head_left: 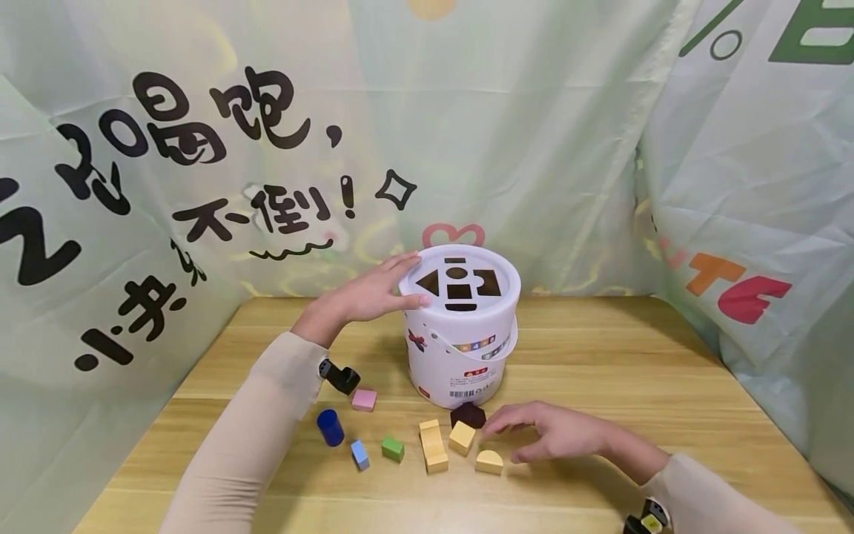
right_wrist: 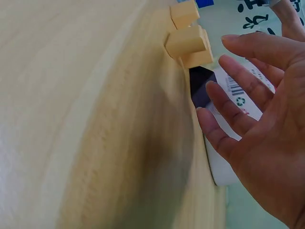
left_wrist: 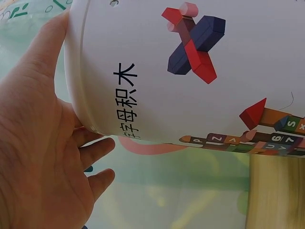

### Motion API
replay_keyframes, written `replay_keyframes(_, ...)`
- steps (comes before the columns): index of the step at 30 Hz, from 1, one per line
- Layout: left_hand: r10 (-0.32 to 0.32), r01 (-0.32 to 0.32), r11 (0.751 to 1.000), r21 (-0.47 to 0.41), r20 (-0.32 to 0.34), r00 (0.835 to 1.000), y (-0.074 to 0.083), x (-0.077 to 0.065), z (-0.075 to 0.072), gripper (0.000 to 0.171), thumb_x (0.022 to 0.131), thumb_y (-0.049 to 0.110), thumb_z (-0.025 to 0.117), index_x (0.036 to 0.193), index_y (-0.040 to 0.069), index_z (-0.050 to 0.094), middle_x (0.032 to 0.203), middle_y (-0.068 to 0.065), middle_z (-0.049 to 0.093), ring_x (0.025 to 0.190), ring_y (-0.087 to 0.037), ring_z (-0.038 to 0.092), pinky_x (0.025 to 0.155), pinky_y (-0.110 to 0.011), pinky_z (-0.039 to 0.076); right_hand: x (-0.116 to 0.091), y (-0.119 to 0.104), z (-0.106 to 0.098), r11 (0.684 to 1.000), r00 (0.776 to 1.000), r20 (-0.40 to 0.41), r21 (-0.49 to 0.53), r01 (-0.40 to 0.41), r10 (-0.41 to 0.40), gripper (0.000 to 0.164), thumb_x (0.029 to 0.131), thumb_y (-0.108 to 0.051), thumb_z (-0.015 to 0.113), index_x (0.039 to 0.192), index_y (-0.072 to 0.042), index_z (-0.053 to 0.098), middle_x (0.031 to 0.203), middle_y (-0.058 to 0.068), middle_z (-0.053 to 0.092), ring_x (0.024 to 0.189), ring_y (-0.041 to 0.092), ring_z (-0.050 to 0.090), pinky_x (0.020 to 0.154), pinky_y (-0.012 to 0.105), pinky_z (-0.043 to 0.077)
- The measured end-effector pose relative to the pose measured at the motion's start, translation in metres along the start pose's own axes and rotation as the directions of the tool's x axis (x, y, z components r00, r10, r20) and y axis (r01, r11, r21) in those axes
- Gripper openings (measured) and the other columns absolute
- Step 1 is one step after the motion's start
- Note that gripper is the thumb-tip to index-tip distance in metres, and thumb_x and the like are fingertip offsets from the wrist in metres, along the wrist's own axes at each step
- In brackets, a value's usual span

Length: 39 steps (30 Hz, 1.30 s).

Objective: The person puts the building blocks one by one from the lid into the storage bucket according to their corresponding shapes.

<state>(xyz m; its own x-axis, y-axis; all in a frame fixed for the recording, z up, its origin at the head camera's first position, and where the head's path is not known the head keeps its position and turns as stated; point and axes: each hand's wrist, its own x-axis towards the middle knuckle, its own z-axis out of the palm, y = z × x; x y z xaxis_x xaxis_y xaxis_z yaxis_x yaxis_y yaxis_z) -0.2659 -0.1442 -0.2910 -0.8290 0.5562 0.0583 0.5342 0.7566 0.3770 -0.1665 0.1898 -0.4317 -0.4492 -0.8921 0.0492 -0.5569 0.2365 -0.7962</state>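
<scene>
A white lidded bucket [head_left: 460, 348] stands upright on the table, its lid [head_left: 437, 305] cut with shaped holes. My left hand [head_left: 373, 291] rests on the left edge of the lid, fingers extended toward the back and thumb at the front. In the left wrist view, that hand [left_wrist: 47, 129] lies along the bucket's rim. Low over the table, my right hand [head_left: 563, 432] holds nothing, its fingers spread and slightly bent. Nearest to it are a dark hexagonal block [head_left: 468, 415], a yellow half-round block [head_left: 490, 463] and a yellow cube-like block [head_left: 462, 437].
Left of these lie a yellow notched block [head_left: 434, 446], a green block [head_left: 393, 449], a light blue block [head_left: 360, 455], a dark blue cylinder [head_left: 330, 428] and a pink block [head_left: 364, 400]. A printed curtain [head_left: 534, 148] hangs behind the wooden table [head_left: 600, 348].
</scene>
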Motion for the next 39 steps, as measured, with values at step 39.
replay_keyframes(39,-0.006,0.006,1.0,-0.027,-0.002,1.0,-0.002,-0.001,0.002,0.096,0.087,0.071,0.052,0.158,0.016,0.017,0.164,-0.003,0.009,0.149,-0.025,0.004,0.115,-0.052,0.018,0.013,0.006,0.02,0.998,1.0,-0.005,0.065,0.02,-0.019,0.025,0.084,-0.021,0.076,0.108,-0.016,0.07,0.106,0.0,0.063,0.086,0.011,0.057,0.074,0.026,0.053)
